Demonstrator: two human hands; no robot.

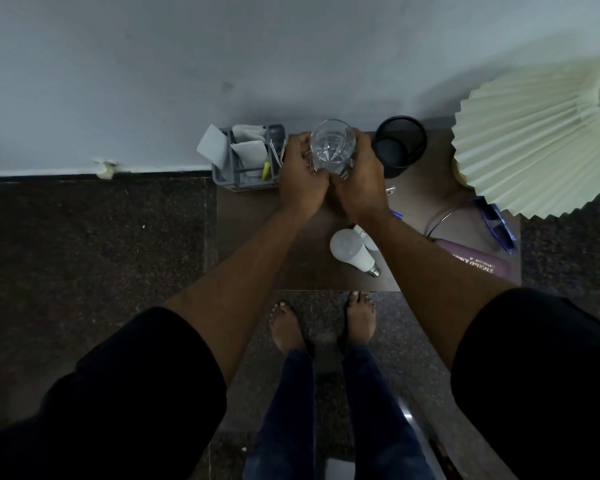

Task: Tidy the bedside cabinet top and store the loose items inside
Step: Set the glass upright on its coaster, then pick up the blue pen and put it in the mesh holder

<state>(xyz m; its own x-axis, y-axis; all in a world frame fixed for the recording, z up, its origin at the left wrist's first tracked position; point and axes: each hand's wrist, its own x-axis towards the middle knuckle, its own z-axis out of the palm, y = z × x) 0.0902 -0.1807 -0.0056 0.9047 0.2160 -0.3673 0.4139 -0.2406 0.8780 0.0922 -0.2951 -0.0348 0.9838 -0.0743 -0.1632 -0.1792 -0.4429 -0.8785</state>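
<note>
A clear drinking glass (332, 145) stands at the back of the brown cabinet top (257, 237). My left hand (300, 174) wraps its left side and my right hand (359, 183) its right side, both closed around the lower part. A white light bulb (350, 251) lies near the front edge, with a second white item (368, 239) partly hidden behind my right forearm. A pink glasses case (475, 263) and blue-framed glasses (496, 225) lie at the right.
A grey organiser (246, 157) with papers and a yellow pen stands at the back left. A black mesh cup (399, 145) stands right of the glass. A pleated cream lampshade (541, 140) overhangs the right side. Dark stone floor surrounds the cabinet; my bare feet are in front.
</note>
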